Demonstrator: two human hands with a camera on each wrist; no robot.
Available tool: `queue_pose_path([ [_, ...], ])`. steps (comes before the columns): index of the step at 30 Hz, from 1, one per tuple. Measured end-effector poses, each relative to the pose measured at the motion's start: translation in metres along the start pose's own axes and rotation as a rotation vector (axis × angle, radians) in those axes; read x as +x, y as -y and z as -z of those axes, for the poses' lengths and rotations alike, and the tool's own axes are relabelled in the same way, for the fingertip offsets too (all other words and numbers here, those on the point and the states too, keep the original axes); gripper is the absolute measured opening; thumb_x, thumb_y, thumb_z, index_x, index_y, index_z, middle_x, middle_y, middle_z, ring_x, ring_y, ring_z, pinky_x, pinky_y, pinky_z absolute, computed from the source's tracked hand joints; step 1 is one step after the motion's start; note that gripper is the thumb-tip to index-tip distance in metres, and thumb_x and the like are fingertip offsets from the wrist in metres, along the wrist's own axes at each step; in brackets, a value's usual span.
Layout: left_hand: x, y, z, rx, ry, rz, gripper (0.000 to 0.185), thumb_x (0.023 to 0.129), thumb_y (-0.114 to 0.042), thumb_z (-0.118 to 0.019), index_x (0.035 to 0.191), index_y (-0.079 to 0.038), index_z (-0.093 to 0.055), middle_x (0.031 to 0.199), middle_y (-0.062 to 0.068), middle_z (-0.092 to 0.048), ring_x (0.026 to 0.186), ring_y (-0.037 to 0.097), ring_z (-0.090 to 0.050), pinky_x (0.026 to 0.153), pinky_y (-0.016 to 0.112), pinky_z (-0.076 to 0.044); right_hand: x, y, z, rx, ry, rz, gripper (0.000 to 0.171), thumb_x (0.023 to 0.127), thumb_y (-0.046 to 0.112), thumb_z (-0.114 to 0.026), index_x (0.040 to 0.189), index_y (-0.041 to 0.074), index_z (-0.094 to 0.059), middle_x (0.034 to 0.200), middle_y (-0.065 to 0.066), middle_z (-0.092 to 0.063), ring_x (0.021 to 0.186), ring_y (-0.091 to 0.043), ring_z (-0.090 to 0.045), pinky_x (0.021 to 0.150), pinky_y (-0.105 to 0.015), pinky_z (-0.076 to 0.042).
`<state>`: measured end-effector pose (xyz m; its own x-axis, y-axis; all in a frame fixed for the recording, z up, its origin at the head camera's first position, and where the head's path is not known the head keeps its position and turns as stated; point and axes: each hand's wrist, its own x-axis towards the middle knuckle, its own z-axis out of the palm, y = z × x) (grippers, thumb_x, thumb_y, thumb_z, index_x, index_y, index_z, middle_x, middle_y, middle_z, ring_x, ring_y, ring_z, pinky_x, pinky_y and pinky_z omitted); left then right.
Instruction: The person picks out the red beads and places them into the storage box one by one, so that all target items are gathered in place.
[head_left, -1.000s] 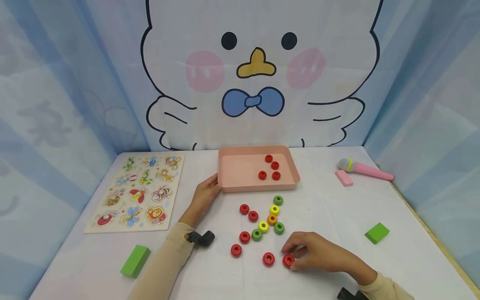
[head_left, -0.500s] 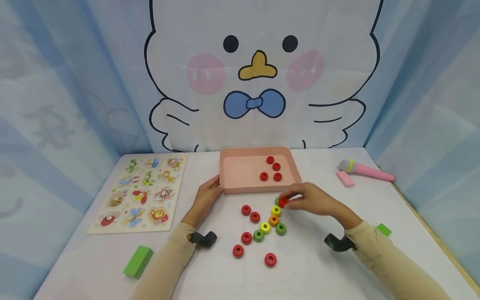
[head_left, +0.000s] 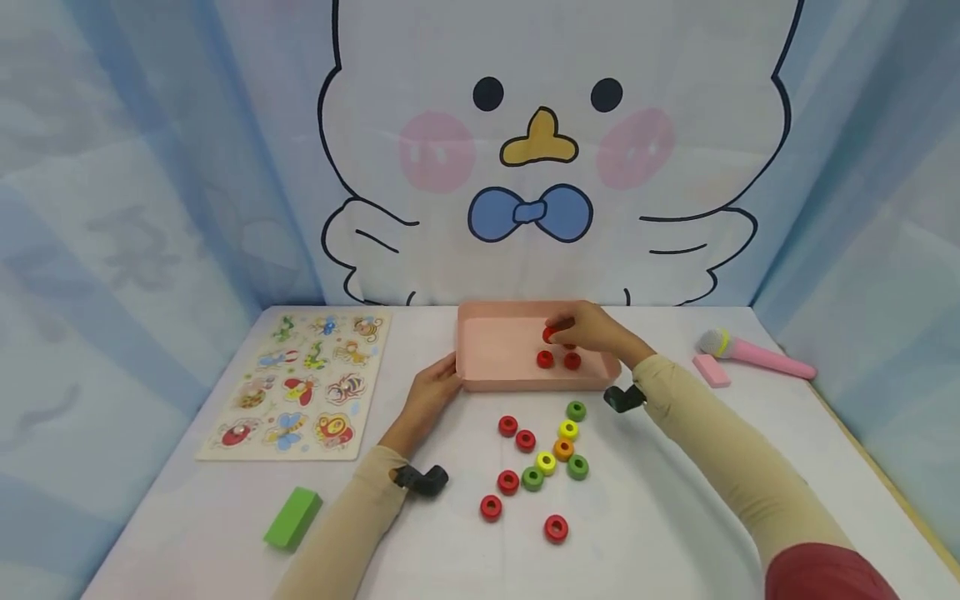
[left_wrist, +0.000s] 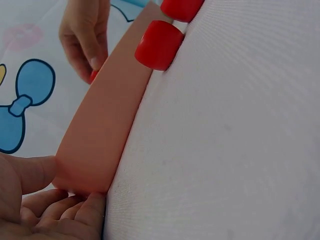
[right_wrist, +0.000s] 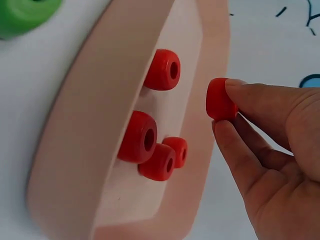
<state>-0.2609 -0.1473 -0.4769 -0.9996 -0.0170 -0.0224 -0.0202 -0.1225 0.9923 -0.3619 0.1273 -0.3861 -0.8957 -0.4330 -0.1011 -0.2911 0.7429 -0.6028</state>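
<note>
Over the pink tray [head_left: 480, 346] near the desk's back edge, the right hand [head_left: 592, 329] pinches a smooth red ring [right_wrist: 219, 99] between thumb and fingers [right_wrist: 260, 97]. Four red rings [right_wrist: 150, 140] lie inside. The left hand [head_left: 431, 392] rests relaxed fingers against the tray's left corner. White cloth covers the desk [head_left: 675, 483]; a cartoon duck curtain [head_left: 540, 158] hangs behind.

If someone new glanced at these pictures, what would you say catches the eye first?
First, the right hand pinching a red ring over the pink tray, where four red rings already lie. Next, the left hand touching the tray's left corner, and the cluster of red, green, yellow and orange rings on the table in front of it.
</note>
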Motion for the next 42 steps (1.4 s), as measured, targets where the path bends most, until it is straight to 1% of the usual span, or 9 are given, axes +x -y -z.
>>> queue_pose_path([
  [2,-0.002,0.002,-0.003,-0.005,0.015,-0.007,0.054,0.094,0.004,-0.055,0.145,0.008,-0.04,0.146,0.024,-0.042,0.136,0.031,-0.039,0.111,0.039,-0.034,0.008,-0.002,-0.002,-0.038,0.006,-0.041,0.036,0.091,0.015,-0.071,0.125,0.004,-0.066,0.115,-0.011,-0.065,0.1,-0.027,-0.057,0.091,-0.037,-0.052],
  [6,-0.014,-0.011,-0.011,-0.02,0.055,-0.015,0.052,0.094,0.006,-0.053,0.143,0.013,-0.037,0.145,0.029,-0.039,0.137,0.034,-0.037,0.112,0.042,-0.032,0.018,-0.01,-0.008,-0.133,0.01,-0.066,0.034,0.088,0.018,-0.074,0.121,0.007,-0.069,0.112,-0.009,-0.067,0.097,-0.025,-0.055,0.083,-0.034,-0.052],
  [9,-0.021,-0.022,-0.014,-0.012,0.073,-0.016,0.051,0.095,0.007,-0.052,0.143,0.015,-0.036,0.145,0.03,-0.038,0.137,0.036,-0.036,0.112,0.043,-0.032,0.021,-0.013,-0.012,-0.128,0.025,-0.067,0.034,0.089,0.016,-0.072,0.121,0.005,-0.068,0.113,-0.01,-0.066,0.094,-0.026,-0.056,0.081,-0.032,-0.054],
  [19,-0.003,0.003,-0.008,0.001,0.055,-0.007,0.052,0.097,0.002,-0.054,0.145,0.011,-0.036,0.148,0.026,-0.038,0.138,0.033,-0.036,0.112,0.042,-0.032,0.022,-0.011,-0.018,-0.056,0.048,-0.053,0.032,0.09,0.011,-0.071,0.12,0.002,-0.066,0.113,-0.012,-0.065,0.095,-0.028,-0.057,0.085,-0.034,-0.055],
  [25,-0.002,0.006,-0.009,-0.001,0.026,-0.012,0.052,0.096,0.001,-0.056,0.144,0.009,-0.04,0.146,0.024,-0.042,0.136,0.03,-0.04,0.111,0.039,-0.035,0.026,-0.015,-0.02,-0.063,0.047,-0.037,0.032,0.09,0.01,-0.071,0.12,0.001,-0.066,0.113,-0.013,-0.065,0.097,-0.028,-0.057,0.089,-0.036,-0.053],
  [29,-0.003,0.005,-0.009,0.004,0.019,-0.01,0.052,0.095,0.0,-0.056,0.144,0.008,-0.041,0.146,0.023,-0.043,0.135,0.03,-0.042,0.11,0.038,-0.036,0.024,-0.014,-0.018,-0.028,0.035,-0.085,0.036,0.091,0.015,-0.07,0.125,0.003,-0.063,0.12,-0.014,-0.063,0.1,-0.028,-0.056,0.089,-0.035,-0.054],
  [33,-0.001,0.004,-0.008,0.009,0.022,-0.004,0.052,0.096,0.0,-0.056,0.144,0.008,-0.041,0.146,0.023,-0.043,0.135,0.029,-0.041,0.109,0.037,-0.037,0.013,-0.011,-0.012,0.0,-0.006,-0.079,0.038,0.093,0.018,-0.067,0.128,0.004,-0.062,0.124,-0.014,-0.062,0.103,-0.028,-0.056,0.091,-0.037,-0.054],
  [39,0.001,0.001,-0.004,0.011,0.012,-0.003,0.053,0.095,0.002,-0.055,0.145,0.008,-0.039,0.148,0.023,-0.04,0.137,0.029,-0.04,0.109,0.036,-0.037,-0.029,0.0,-0.007,0.025,-0.087,0.099,0.035,0.092,0.012,-0.069,0.123,-0.002,-0.065,0.119,-0.018,-0.064,0.109,-0.033,-0.059,0.092,-0.044,-0.053],
  [42,0.001,-0.001,-0.001,0.034,-0.013,0.016,0.053,0.095,0.001,-0.056,0.146,0.006,-0.04,0.149,0.021,-0.041,0.136,0.028,-0.04,0.108,0.036,-0.038,-0.056,0.004,-0.013,0.036,-0.086,0.139,0.034,0.091,0.012,-0.07,0.123,-0.001,-0.065,0.12,-0.017,-0.063,0.111,-0.034,-0.059,0.093,-0.045,-0.053],
])
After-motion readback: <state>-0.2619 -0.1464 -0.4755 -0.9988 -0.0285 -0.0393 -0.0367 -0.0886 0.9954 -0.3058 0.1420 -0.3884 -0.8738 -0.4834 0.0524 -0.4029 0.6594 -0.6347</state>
